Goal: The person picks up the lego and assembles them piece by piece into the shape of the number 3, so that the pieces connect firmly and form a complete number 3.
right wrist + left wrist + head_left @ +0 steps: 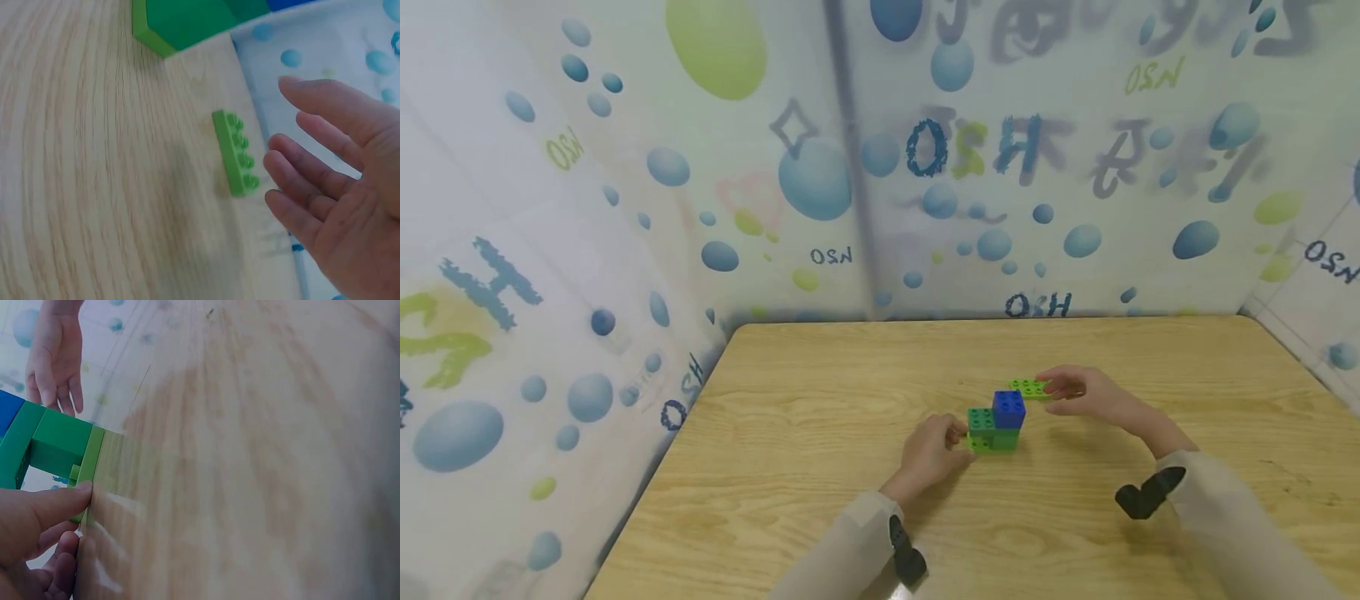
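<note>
**One brick stack (996, 423) braced, one loose flat brick (231, 156) within reach**

The stack stands upright between your hands. Its base (92, 453) is a lime flat brick. A lower green brick (1006, 439) sits on the base's right part; an upper green brick (980, 417) lies across it and overhangs to the left, leaving a gap. A blue brick (1009, 410) caps the right end.

Your left hand (931, 452) pinches the left end of the base between thumb and finger. Your right hand (1086, 393) is spread and holds nothing. The loose flat brick lies studs up beside its fingertips, beyond the stack and slightly right; the right wrist view shows no contact.

Step in hand, as judged: steadying the stack while reaching for the loose brick. The next move probably calls for closing your right thumb and fingers on its long sides, then lifting. Keep the base flat; pressure on the overhang could tip the stack.

Your work surface is a wooden table (835, 367), backed by a patterned wall (970, 225).
</note>
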A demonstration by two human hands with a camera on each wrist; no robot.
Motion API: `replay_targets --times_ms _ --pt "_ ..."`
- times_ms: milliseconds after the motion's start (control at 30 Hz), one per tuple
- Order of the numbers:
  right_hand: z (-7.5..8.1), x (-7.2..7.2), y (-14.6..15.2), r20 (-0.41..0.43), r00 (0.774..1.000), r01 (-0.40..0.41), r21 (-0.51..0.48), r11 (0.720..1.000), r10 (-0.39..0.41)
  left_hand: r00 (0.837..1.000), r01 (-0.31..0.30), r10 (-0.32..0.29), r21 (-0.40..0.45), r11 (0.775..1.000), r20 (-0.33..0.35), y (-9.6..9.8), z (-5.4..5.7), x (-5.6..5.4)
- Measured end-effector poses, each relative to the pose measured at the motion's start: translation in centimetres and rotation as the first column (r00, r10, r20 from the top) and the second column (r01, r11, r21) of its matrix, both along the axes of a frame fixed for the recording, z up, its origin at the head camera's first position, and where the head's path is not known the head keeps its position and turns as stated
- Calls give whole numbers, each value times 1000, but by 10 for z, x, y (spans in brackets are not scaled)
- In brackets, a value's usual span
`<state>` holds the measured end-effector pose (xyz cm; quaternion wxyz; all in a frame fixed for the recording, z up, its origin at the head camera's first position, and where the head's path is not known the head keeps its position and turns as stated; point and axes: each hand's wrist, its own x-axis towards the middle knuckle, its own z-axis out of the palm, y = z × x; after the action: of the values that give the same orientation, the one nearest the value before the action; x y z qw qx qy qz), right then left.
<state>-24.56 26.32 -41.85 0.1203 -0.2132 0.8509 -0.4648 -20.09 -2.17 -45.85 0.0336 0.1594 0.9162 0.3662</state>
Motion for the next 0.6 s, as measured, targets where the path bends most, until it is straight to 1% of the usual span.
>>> replay_targets --times_ms 167,267,400,600 --pt "-9 -9 10 50 993 108 -8 994 -107 1000 -1 1 3 1000 5 0 0 1" --pt "-14 -14 12 73 986 147 -2 989 -147 1000 -3 3 -2 1000 9 0 0 1" --pt "-20 -20 12 91 978 186 20 982 -187 1000 -8 9 -3 1000 15 0 1 1" --pt "-30 -28 10 99 973 204 58 977 -209 1000 -8 9 -6 1000 20 0 2 0"
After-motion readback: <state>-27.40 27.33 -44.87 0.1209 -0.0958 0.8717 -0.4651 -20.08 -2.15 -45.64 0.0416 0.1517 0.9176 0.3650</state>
